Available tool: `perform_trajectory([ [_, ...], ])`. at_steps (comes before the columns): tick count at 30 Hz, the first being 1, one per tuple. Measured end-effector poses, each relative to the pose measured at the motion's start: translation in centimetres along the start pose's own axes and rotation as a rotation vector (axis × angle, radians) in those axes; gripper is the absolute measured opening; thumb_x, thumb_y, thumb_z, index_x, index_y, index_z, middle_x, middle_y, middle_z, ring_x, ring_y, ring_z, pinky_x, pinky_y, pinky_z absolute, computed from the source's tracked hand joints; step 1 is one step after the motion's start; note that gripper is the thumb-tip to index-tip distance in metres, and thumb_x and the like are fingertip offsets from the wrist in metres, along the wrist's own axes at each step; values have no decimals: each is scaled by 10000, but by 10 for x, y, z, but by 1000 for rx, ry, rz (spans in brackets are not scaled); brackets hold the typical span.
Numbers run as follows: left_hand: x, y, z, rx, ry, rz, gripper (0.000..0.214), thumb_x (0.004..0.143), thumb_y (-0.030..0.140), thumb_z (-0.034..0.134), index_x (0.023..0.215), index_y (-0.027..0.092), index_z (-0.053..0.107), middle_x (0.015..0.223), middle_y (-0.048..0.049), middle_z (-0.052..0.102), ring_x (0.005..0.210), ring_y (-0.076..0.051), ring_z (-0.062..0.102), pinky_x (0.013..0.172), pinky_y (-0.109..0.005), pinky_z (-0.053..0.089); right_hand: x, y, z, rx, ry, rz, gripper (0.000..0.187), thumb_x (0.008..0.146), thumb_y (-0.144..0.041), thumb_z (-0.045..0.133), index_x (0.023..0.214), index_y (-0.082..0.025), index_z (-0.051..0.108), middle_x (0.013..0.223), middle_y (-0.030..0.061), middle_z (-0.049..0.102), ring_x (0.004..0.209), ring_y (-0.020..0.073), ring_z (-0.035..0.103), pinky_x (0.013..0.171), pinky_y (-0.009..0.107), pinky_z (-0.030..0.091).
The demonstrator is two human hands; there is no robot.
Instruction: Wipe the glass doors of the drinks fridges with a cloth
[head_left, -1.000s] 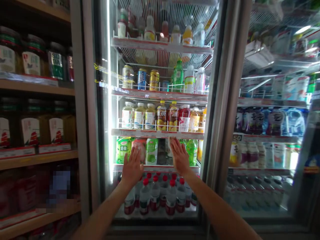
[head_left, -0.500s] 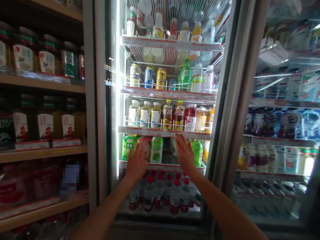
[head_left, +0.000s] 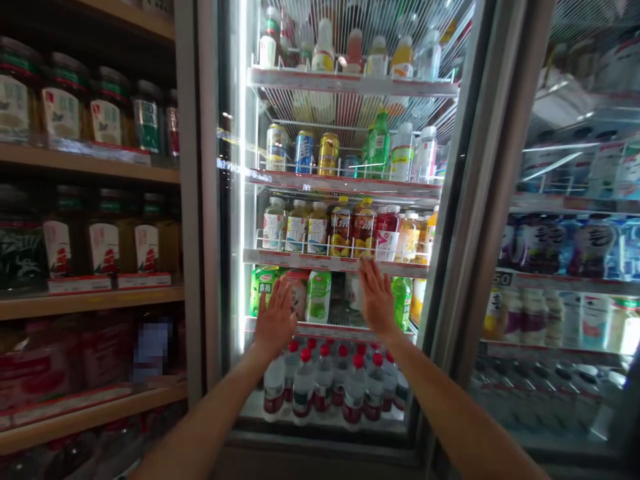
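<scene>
Both my arms reach toward a lit drinks fridge. My left hand (head_left: 275, 316), open with fingers stretched, is in front of the low shelf, overlapping a green carton-like pack (head_left: 262, 281) and a pink bottle (head_left: 296, 291). To its right stands a green and white bottle (head_left: 319, 297). My right hand (head_left: 376, 301) is likewise open, its fingertips at the shelf edge (head_left: 320, 261) in this view, beside a bright green bottle (head_left: 402, 303). Neither hand holds anything. Whether they touch the glass or any drink, I cannot tell.
Clear red-capped bottles (head_left: 324, 377) fill the fridge bottom. Tea bottles (head_left: 296, 227) and cans (head_left: 329, 155) line the shelves above. A wooden shelf (head_left: 90, 301) with jars and bottles stands left. A metal door frame (head_left: 493, 220) and another fridge section (head_left: 570, 280) are on the right.
The view has shifted slightly, moving the fridge and shelves a little to the right in the picture. Both hands stay open and in nearly the same place before the low shelf.
</scene>
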State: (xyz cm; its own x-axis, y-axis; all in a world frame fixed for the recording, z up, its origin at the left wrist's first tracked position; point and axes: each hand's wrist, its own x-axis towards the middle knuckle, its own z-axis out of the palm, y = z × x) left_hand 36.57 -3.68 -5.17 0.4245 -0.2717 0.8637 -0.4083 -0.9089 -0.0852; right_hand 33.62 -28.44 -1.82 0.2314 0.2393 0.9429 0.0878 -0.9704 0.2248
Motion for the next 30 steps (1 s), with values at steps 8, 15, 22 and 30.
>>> perform_trajectory([
  [8,5,4,-1,2,-8,4,616,785,196,426,1383,78,338,1475,-155,291,1380,-272,245,1106,-502,215,5,-23,4,19,12,-29,629,829,-39,337,1440,-171,266,1443,80,398,1413,197,154,1110,416,225],
  [15,7,-2,-9,15,-26,-7,596,797,215,429,1367,56,358,1476,-171,281,1384,-285,228,1106,-502,216,3,5,-6,-9,5,40,651,833,-40,327,1454,-203,221,1454,79,380,1409,186,173,1111,425,213],
  [22,10,-3,-9,22,-12,-1,617,781,214,447,1373,72,350,1475,-165,288,1384,-283,225,1109,-499,214,5,-10,-2,-7,25,39,618,845,-50,338,1445,-166,248,1445,98,391,1411,206,163,1099,425,238],
  [30,15,-8,-12,28,-5,-16,608,778,212,455,1359,60,362,1472,-172,288,1373,-292,255,1094,-508,245,5,-12,-1,24,16,35,636,853,-50,325,1459,-197,203,1449,93,385,1407,207,182,1095,444,239],
])
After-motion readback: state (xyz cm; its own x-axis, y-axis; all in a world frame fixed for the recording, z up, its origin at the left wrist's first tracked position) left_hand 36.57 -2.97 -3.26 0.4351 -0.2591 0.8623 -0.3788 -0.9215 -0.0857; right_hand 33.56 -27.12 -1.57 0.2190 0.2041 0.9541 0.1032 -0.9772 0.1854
